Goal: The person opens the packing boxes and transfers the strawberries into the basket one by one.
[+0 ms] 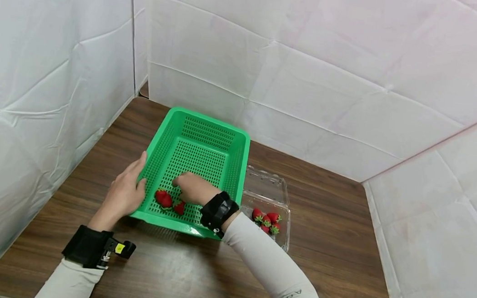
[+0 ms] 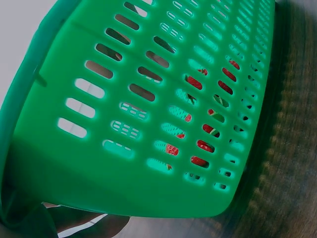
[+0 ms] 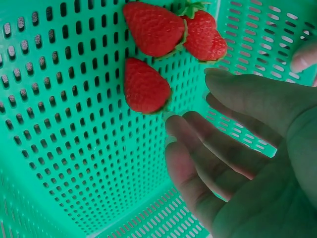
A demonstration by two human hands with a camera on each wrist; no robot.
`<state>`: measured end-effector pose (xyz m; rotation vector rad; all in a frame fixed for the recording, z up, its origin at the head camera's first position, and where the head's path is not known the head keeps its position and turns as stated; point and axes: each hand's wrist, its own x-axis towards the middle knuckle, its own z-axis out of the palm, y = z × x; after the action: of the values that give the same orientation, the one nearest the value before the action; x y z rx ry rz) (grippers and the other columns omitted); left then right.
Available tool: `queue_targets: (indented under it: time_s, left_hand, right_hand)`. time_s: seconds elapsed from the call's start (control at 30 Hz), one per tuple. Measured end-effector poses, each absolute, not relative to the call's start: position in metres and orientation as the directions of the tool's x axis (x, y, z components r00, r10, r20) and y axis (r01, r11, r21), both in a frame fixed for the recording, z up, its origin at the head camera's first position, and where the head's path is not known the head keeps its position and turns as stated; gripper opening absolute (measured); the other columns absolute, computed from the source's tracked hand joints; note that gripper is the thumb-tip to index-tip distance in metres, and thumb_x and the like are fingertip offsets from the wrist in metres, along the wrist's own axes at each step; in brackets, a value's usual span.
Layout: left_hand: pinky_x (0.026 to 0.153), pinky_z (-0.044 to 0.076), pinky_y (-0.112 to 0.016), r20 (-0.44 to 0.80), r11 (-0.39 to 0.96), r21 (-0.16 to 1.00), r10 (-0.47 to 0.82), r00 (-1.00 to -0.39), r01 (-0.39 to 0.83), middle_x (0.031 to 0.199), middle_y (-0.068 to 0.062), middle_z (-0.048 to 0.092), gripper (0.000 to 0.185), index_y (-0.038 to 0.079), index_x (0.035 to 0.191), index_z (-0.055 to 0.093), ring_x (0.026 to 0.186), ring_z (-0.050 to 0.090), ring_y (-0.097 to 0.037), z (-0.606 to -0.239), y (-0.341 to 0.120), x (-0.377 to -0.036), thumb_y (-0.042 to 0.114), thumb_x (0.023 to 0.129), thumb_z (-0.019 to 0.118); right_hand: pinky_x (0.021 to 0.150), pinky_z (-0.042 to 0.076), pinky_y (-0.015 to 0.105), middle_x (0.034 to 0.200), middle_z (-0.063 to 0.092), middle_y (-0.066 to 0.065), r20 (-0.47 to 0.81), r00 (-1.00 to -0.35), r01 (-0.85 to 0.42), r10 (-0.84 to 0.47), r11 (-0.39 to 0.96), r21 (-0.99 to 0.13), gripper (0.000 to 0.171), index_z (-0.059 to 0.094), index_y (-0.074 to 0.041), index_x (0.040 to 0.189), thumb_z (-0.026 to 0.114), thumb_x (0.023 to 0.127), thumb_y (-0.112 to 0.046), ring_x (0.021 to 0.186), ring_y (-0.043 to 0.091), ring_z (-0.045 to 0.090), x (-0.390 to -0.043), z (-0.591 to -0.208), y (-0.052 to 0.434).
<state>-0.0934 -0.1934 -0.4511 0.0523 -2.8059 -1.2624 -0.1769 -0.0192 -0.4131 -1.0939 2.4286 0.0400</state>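
Observation:
A green plastic basket [image 1: 194, 228] with slotted walls stands on the table. At its left side my left hand [image 1: 125, 192] holds the rim. In the left wrist view the basket wall [image 2: 163, 188] fills most of the picture, with red showing through its slots. My right hand [image 1: 195, 188] is inside the basket, fingers [image 3: 218, 171] loosely bent and nothing between them and the thumb. Just beyond its fingertips lies a strawberry [image 3: 146, 87] on the basket floor. Another strawberry [image 3: 153, 29] lies close by, with more red fruit [image 3: 200, 32] touching it near the wall.
Right of the basket, a clear plastic clamshell box [image 1: 287, 225] lies with its lid [image 1: 265, 185] folded back. Several strawberries [image 1: 266, 220] sit in it, partly behind my right forearm. White sheeted walls [image 1: 307, 89] border the brown wooden table [image 1: 331, 246].

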Motion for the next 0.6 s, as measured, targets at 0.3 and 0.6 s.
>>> queue_targets:
  time_s: [0.3,0.6]
  left_hand:
    - [0.085,0.041,-0.063,0.037,0.666,0.746,-0.054,-0.998,-0.008,0.154,-0.029,0.026,0.07,0.014,0.157,0.001,0.11,0.053,-0.053,-0.451,-0.194,-0.094,0.004,0.1,0.041]
    - [0.09,0.04,-0.066,0.035,0.66,0.752,-0.06,-0.998,-0.013,0.154,-0.028,0.026,0.07,0.013,0.157,0.003,0.116,0.049,-0.054,-0.45,-0.193,-0.094,0.004,0.1,0.042]
  right_hand:
    - [0.096,0.05,0.026,0.133,0.061,0.007,-0.387,-0.561,-0.736,-0.732,0.655,-0.172,0.037,0.06,-0.01,0.132,0.062,0.094,-0.01,0.122,0.02,0.058,-0.175,-0.401,-0.009]
    - [0.099,0.049,0.027,0.132,0.062,0.005,-0.365,-0.573,-0.728,-0.733,0.66,-0.182,0.038,0.059,-0.012,0.133,0.062,0.095,-0.015,0.124,0.018,0.057,-0.172,-0.388,0.002]
